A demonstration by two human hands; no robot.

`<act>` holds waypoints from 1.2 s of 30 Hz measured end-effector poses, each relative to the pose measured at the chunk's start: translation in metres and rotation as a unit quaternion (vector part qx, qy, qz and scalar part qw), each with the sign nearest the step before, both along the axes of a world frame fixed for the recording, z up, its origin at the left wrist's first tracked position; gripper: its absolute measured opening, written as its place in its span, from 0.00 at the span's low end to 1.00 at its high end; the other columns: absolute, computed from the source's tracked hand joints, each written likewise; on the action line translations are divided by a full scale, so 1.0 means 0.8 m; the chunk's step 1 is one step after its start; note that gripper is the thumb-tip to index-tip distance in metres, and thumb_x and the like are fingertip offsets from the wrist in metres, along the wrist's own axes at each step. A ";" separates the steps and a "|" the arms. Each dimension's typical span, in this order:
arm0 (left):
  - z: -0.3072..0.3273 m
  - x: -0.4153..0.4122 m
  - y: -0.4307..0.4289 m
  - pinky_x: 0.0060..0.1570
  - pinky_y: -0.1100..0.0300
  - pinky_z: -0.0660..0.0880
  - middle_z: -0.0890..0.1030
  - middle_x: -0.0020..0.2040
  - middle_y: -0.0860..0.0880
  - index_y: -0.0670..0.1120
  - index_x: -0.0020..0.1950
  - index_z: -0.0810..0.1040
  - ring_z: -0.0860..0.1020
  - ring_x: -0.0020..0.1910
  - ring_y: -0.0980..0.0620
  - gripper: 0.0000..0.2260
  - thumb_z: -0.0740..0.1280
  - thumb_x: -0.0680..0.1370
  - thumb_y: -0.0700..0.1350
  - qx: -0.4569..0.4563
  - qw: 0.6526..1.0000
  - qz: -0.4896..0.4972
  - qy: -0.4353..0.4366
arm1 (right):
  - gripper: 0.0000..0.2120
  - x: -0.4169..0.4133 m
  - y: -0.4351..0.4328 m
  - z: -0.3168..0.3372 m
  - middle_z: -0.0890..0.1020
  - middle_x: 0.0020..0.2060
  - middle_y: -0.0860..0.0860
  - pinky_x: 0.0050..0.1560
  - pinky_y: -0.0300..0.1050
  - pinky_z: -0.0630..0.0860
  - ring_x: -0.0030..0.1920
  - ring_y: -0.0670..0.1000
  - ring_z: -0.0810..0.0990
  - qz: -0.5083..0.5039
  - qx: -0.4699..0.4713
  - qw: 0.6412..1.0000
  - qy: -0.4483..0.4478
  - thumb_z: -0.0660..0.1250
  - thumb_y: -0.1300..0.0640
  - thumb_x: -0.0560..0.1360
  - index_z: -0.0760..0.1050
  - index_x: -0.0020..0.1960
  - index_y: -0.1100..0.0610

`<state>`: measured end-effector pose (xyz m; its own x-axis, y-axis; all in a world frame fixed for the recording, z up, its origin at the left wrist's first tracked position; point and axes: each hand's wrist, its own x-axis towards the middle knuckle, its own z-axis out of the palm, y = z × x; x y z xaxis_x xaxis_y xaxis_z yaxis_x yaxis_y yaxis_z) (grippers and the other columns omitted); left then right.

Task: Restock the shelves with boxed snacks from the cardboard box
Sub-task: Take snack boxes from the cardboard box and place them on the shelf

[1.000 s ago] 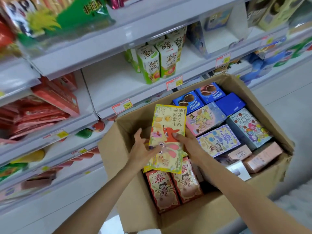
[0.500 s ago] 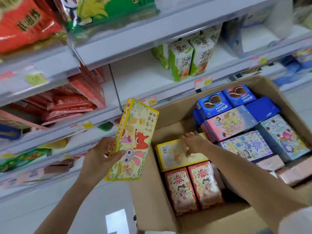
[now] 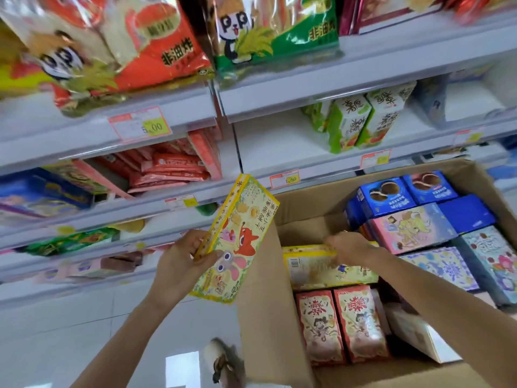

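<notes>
Well, the left hand (image 3: 183,261) has thumb and fingers clamped on the lower edge of a flat yellow cardboard snack box printed with a red fox (image 3: 237,236). It is held tilted at centre frame, outside the big brown cardboard box (image 3: 260,317), before the white metal shelves (image 3: 279,152). Lower right, the right hand (image 3: 349,246) curls its fingers over the far edge of a second yellow snack box (image 3: 316,271) lying flat inside.
</notes>
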<state>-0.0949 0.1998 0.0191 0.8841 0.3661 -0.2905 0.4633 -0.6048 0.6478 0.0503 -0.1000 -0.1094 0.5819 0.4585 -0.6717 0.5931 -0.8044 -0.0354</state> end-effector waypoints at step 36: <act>0.271 -0.173 0.382 0.51 0.70 0.67 0.80 0.55 0.51 0.47 0.59 0.80 0.76 0.54 0.54 0.20 0.74 0.69 0.52 0.188 0.954 -0.162 -0.169 | 0.23 -0.210 0.477 0.397 0.65 0.60 0.43 0.61 0.35 0.59 0.61 0.45 0.65 0.222 0.411 0.875 -0.131 0.70 0.45 0.71 0.63 0.60 0.42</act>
<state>-0.2334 0.5054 0.2362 0.9883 0.0802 0.1295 0.0158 -0.8995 0.4367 -0.1180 0.2813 0.2081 0.3088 0.9435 0.1205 0.9145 -0.2597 -0.3101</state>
